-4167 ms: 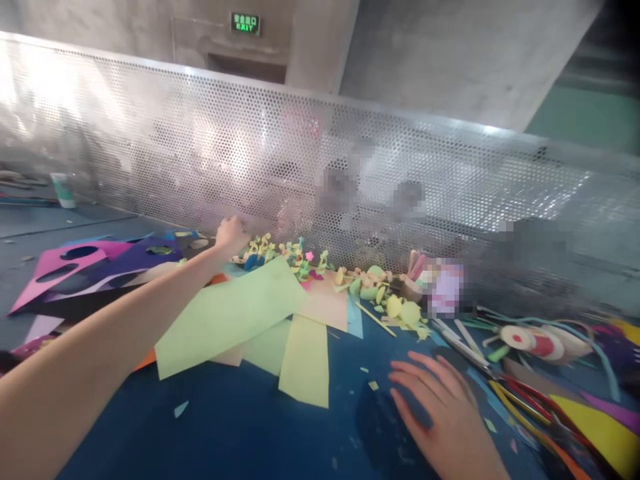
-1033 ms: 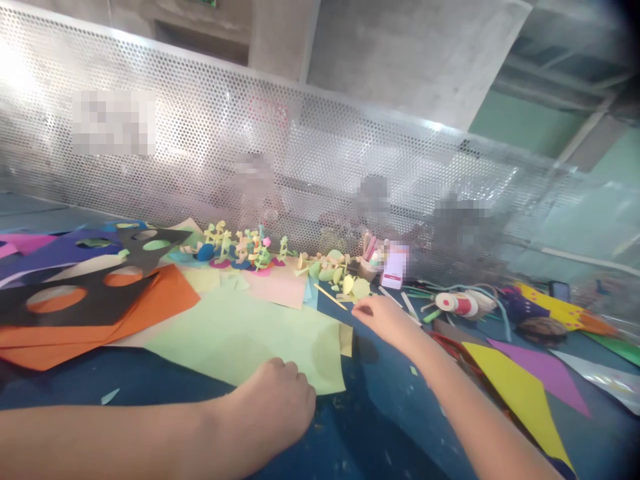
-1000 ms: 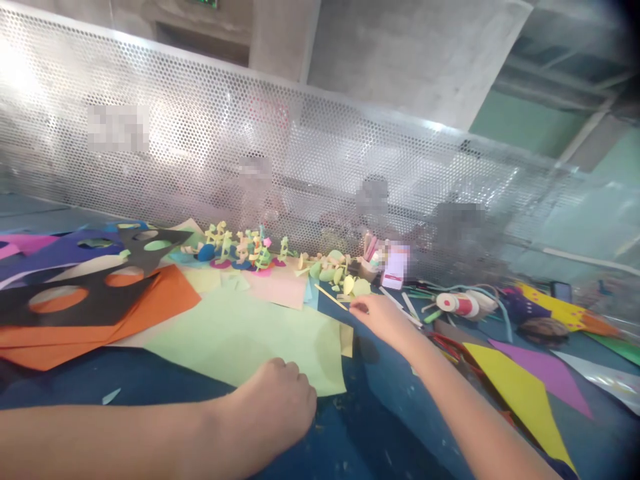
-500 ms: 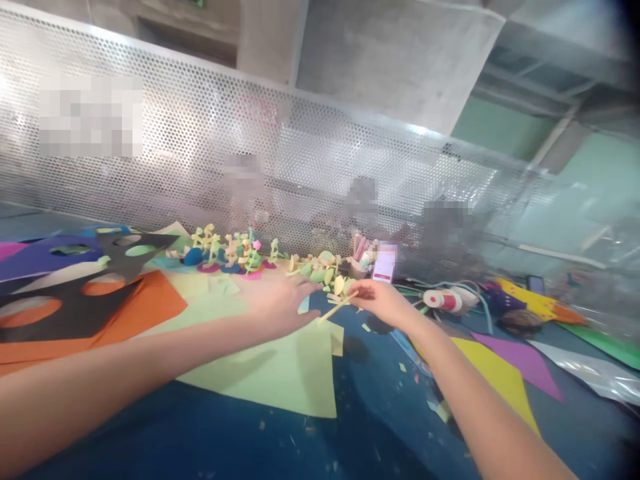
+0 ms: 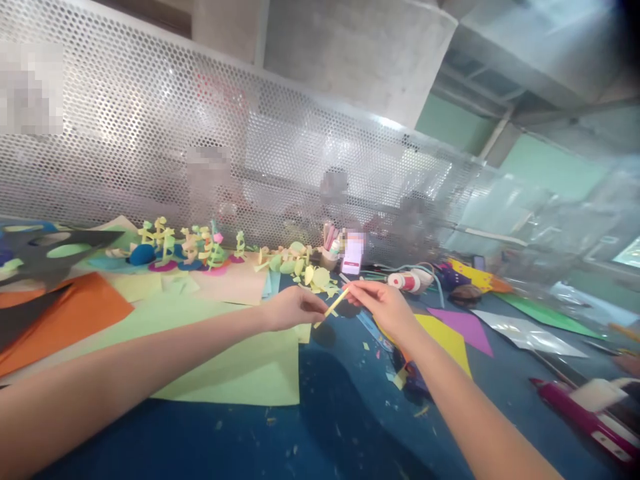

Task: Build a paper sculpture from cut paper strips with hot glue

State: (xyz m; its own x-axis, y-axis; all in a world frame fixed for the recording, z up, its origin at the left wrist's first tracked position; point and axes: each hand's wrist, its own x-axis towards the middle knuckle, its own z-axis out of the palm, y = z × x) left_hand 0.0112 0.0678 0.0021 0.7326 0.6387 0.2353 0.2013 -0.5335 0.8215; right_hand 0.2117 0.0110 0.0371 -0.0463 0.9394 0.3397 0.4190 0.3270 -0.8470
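Note:
A thin pale-yellow strip [image 5: 338,303] slants between my two hands above the blue table. My right hand [image 5: 377,303] pinches its upper end between thumb and fingers. Near the lower end, the thumb and fingers of my left hand [image 5: 295,309] close on the strip. Under my left forearm lies a large light-green sheet [image 5: 260,373]. Just beyond the hands is a pile of small green and yellow cut pieces [image 5: 316,276]. Several little curled figures [image 5: 170,243] stand on round bases farther left.
A phone [image 5: 353,251] with a lit screen leans at the back. Right of it lies a white-and-red spool [image 5: 405,281]. Yellow [image 5: 447,340] and purple sheets [image 5: 463,327] lie by my right forearm, a magenta-and-white tool [image 5: 583,413] at far right. Orange sheets [image 5: 75,317] are left; a perforated metal screen [image 5: 300,153] stands behind.
My left hand, open and spread before, has come to the strip and closed on its lower end. The right hand still pinches the strip. The view has turned to the right.

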